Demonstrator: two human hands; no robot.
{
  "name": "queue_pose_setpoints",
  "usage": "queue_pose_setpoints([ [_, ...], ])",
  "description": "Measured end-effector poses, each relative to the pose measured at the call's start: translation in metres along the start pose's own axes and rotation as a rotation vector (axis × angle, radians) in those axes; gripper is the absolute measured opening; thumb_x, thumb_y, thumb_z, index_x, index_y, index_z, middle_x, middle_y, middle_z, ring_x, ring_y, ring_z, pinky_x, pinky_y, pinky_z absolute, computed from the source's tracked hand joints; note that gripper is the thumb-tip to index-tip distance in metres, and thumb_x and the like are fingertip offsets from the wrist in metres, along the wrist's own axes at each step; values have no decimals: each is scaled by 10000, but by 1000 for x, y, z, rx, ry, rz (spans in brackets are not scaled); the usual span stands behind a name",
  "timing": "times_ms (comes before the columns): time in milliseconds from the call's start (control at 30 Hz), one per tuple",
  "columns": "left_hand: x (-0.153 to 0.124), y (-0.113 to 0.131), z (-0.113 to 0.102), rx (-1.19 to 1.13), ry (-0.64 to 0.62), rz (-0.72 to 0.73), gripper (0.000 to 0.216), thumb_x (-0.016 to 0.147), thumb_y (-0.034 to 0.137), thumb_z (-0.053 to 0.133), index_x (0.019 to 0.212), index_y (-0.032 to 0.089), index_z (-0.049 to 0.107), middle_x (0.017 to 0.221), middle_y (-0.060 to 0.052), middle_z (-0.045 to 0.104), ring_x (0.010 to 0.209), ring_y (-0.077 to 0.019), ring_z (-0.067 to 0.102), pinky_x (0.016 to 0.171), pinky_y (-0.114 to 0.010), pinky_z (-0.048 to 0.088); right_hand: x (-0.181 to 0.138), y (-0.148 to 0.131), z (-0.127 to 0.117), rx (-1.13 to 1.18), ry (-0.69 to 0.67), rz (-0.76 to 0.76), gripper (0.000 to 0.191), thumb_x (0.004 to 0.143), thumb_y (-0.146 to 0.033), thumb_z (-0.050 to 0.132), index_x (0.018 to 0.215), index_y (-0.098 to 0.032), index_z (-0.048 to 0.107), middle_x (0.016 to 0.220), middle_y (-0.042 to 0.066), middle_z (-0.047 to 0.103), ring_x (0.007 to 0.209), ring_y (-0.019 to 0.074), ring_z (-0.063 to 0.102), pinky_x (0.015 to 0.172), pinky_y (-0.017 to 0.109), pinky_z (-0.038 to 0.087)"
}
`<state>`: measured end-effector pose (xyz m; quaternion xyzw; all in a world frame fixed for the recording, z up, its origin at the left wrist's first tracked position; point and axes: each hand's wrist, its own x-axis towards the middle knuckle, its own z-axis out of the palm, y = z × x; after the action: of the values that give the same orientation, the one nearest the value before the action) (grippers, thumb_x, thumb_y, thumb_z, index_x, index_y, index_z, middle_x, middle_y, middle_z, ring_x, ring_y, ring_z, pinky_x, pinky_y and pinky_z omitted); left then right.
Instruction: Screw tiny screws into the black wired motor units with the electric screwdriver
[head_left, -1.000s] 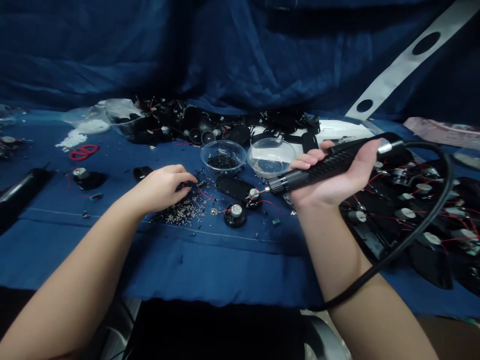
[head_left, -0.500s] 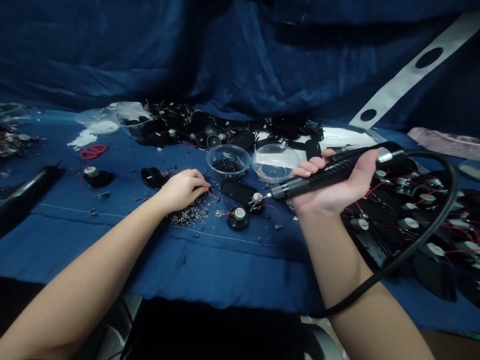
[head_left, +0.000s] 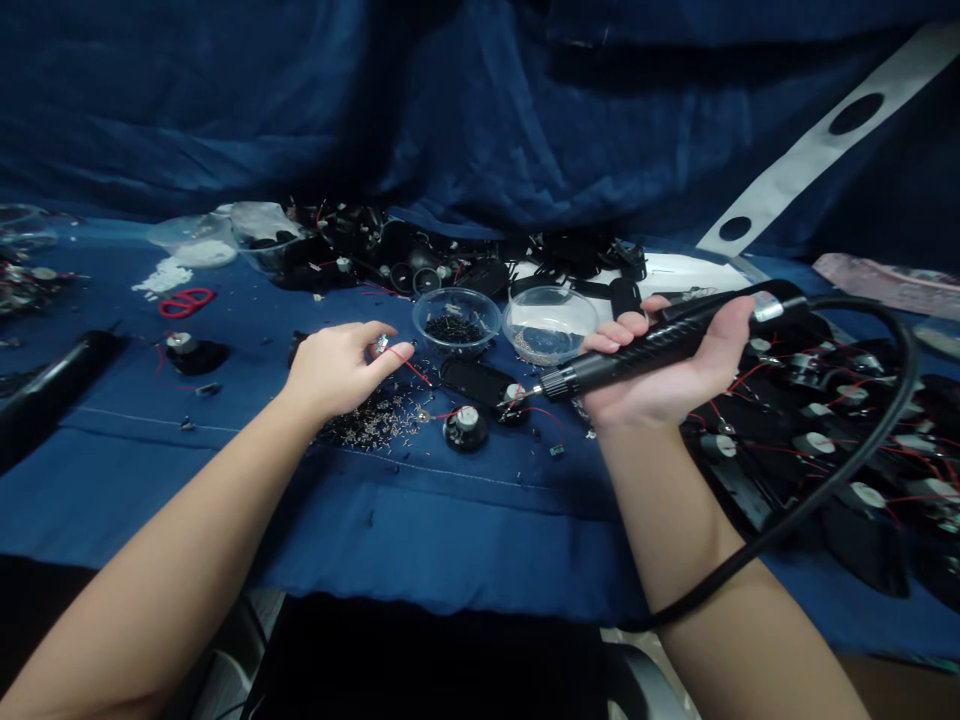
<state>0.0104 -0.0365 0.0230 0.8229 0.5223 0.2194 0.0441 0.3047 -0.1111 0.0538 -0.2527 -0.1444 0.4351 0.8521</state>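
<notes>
Red scissors (head_left: 186, 302) at the far left; left hand (head_left: 337, 372) raised over loose silver screws (head_left: 367, 420), a small wired speaker part (head_left: 382, 345) pinched at the fingertips; clear bowls of black screws (head_left: 456, 293) and silver screws (head_left: 550, 290) just beyond; hands well apart — right hand (head_left: 667, 360) curled around a black corded electric screwdriver (head_left: 637, 350), bit just above a black speaker housing (head_left: 514, 398); wired speakers (head_left: 814, 445) spread at the far right.

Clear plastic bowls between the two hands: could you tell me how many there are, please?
2. One clear bowl holds small black pieces and sits beyond the left hand. The other clear bowl holds fine silver bits, beside it, near the right hand. Neither is hidden.
</notes>
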Motion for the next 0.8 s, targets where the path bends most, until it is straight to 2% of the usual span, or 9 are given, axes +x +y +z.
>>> queue_pose_setpoints([
  [167,-4,-4,-2,-136,229,214,647,981,694,471,1289,184,724,1147,-117,749,1002,-273,698,954,-426,561,-3,-1,0,9,-21,25,451,753,-667,680,735,-222,602,557,-45,534,481,56,469,439,185,428],
  [233,-5,-2,0,-199,241,273,624,993,674,480,1315,188,702,1328,-129,717,1141,-285,687,1053,-443,550,-3,-1,0,13,-35,31,441,772,-650,673,744,-212,621,567,-40,543,494,57,484,454,182,449],
  [300,-4,0,3,-198,192,249,603,1024,637,441,1316,179,703,1392,-131,702,1253,-304,661,1123,-460,521,-1,-1,-1,3,-18,21,503,775,-698,659,734,-198,618,555,-41,533,478,56,479,445,177,442],
  [400,0,-3,1,-117,44,123,646,1044,629,360,1310,163,720,1366,-142,723,1300,-338,650,1158,-506,489,3,1,0,-19,32,-13,628,773,-809,611,704,-185,590,511,-57,487,424,51,440,399,166,394],
  [500,4,-21,-15,-102,-241,22,686,943,714,530,1336,182,713,1264,-132,770,1133,-324,734,1048,-487,564,6,2,1,-11,20,-13,671,826,-837,538,709,-178,596,514,-53,487,419,57,452,394,170,405],
  [567,5,-39,-30,-236,-450,-2,696,843,672,701,1360,207,694,1181,-110,800,1040,-293,770,957,-434,610,5,2,1,-3,23,-9,701,846,-854,485,701,-176,590,518,-51,476,415,57,446,388,172,406],
  [633,3,-54,-42,-442,-570,-26,664,825,563,758,1385,219,670,1154,-108,811,994,-268,786,895,-399,634,5,1,1,-4,26,-1,711,848,-865,467,703,-179,586,527,-53,455,418,57,435,387,175,403],
  [700,3,-62,-47,-565,-529,-61,572,872,472,705,1378,207,671,1135,-120,816,928,-248,788,844,-389,643,5,1,-1,-6,16,15,690,844,-859,493,718,-188,587,543,-56,435,433,67,438,393,190,404],
  [800,4,-60,-36,-380,-295,-36,443,904,356,594,1287,186,740,1067,-110,814,858,-222,755,838,-384,622,7,1,-5,-3,-15,39,651,832,-845,546,737,-202,588,567,-55,429,454,85,454,404,213,403],
])
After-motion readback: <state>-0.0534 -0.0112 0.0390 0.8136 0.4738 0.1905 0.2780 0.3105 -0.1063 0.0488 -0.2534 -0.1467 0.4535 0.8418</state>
